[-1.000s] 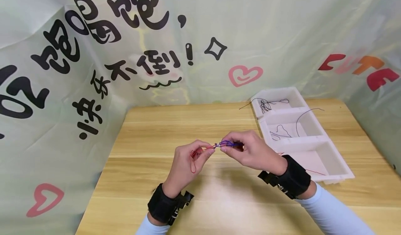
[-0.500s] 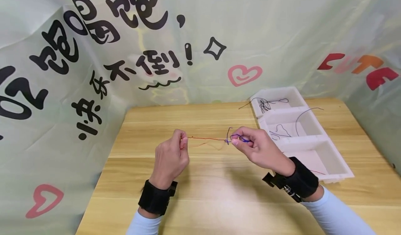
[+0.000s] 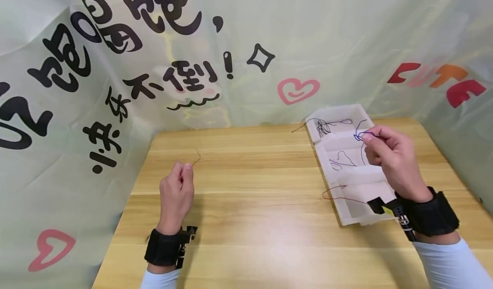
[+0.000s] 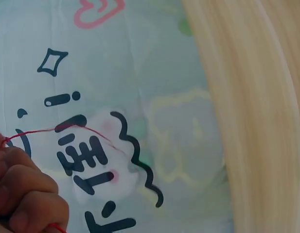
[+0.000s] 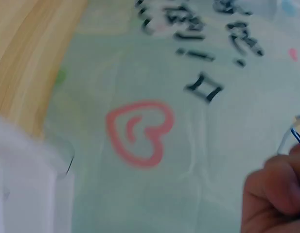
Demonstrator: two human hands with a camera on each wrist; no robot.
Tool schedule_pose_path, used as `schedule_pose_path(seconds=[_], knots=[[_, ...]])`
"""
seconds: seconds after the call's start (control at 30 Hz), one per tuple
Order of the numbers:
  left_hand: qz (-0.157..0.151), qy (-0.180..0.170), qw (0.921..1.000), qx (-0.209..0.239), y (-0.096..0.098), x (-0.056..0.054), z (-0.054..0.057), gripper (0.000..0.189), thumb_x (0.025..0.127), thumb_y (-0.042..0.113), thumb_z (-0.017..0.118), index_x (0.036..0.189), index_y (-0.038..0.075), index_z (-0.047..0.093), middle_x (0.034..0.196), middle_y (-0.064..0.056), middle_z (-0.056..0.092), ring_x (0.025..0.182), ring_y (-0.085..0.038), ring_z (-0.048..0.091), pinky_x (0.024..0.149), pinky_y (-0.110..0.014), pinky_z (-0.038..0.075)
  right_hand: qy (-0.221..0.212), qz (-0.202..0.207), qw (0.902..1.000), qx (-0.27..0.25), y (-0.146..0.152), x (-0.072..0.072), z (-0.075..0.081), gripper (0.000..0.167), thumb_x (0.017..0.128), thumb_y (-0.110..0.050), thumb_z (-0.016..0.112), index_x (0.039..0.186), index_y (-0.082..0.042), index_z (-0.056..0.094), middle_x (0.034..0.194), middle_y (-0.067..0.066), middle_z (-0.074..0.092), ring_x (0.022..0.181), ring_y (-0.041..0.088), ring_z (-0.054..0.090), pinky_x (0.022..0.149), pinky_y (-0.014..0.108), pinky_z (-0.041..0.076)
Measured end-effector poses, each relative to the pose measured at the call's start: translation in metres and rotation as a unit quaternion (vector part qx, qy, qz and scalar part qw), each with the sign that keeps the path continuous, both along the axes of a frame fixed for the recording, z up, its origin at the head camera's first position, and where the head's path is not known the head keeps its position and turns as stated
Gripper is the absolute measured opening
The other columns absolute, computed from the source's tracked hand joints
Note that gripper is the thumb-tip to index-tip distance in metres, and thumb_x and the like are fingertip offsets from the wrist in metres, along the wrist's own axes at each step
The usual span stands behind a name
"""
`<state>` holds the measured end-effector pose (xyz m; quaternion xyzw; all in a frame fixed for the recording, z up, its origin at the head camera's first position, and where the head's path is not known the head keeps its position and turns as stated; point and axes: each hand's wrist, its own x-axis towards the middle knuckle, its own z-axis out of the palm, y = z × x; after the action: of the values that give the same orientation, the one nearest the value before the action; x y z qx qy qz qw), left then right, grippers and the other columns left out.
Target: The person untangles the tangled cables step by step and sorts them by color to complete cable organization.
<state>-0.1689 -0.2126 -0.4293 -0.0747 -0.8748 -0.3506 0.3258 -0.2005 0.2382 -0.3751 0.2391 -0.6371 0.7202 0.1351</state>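
My left hand (image 3: 175,197), over the left part of the table, pinches a thin red string (image 3: 198,156) whose loose end curves up past the thumb. In the left wrist view the same red string (image 4: 33,131) trails from curled fingers. Over the middle compartment of the white tray (image 3: 327,169), my right hand (image 3: 396,162) pinches a knotted blue string (image 3: 358,136) between thumb and forefinger. Only a bit of that blue string (image 5: 296,137) shows at the edge of the right wrist view. Apart, the hands have no string visible between them.
Tangled black string (image 3: 323,127) lies in the back compartment, one end over the rim. A thin dark string (image 3: 342,158) lies in the middle one. Red string (image 3: 336,198) hangs over the front compartment's left edge. A printed cloth (image 3: 239,100) stands behind the wooden table (image 3: 246,220).
Earlier, red string was stretched between both hands. Now they have parted: the left moved left with red string, the right moved right and farther back over the tray with the blue string.
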Motion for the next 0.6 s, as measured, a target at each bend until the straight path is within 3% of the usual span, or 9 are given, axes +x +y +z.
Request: schedule_pose_path(seconds=[0.07,0.13,0.33,0.5,0.6], knots=[[-0.013,0.004,0.9999,0.009,0.0,0.001,-0.001,0.037,0.107,0.013,0.051,0.072,0.012,0.039,0.058,0.006,0.028,0.046,-0.008,0.024,0.046,-0.026,0.02,-0.022,-0.029,0.9977,0.056,0.007,-0.003,-0.001,0.012,0.101,0.008,0.05,0.091,0.007,0.056,0.063,0.005,0.035,0.052,0.018,0.029,0.047,0.031,0.019],[-0.029,0.01,0.9994,0.017,0.002,0.002,-0.001,0.036,0.106,0.012,0.053,0.073,0.012,0.04,0.058,0.006,0.029,0.046,-0.009,0.025,0.046,-0.024,0.021,-0.04,-0.068,0.9881,0.132,0.011,-0.007,-0.004,0.01,0.101,0.003,0.055,0.092,0.004,0.058,0.063,0.004,0.039,0.052,0.018,0.033,0.046,0.031,0.023],[-0.096,0.019,0.9939,0.05,0.01,0.004,0.002,0.032,0.105,0.008,0.054,0.075,0.011,0.043,0.059,0.006,0.03,0.047,-0.009,0.027,0.047,-0.024,0.023,-0.054,-0.155,0.9308,0.327,0.026,-0.021,-0.013,0.009,0.096,-0.01,0.07,0.092,-0.004,0.066,0.069,0.004,0.053,0.059,0.016,0.045,0.053,0.027,0.034],[-0.167,0.013,0.9814,0.095,0.019,0.009,0.009,0.032,0.104,0.001,0.052,0.075,0.011,0.043,0.061,0.005,0.031,0.049,-0.009,0.026,0.048,-0.025,0.021,-0.039,-0.161,0.886,0.433,0.045,-0.041,-0.026,0.011,0.09,-0.015,0.079,0.09,-0.007,0.07,0.077,0.004,0.061,0.065,0.013,0.05,0.056,0.022,0.038],[-0.218,-0.005,0.9685,0.119,0.026,0.013,0.014,0.032,0.103,-0.003,0.051,0.075,0.012,0.044,0.063,0.004,0.034,0.051,-0.009,0.028,0.049,-0.026,0.023,-0.03,-0.146,0.8712,0.468,0.055,-0.052,-0.036,0.013,0.089,-0.013,0.08,0.089,-0.007,0.068,0.078,0.003,0.064,0.068,0.013,0.054,0.059,0.02,0.04]])
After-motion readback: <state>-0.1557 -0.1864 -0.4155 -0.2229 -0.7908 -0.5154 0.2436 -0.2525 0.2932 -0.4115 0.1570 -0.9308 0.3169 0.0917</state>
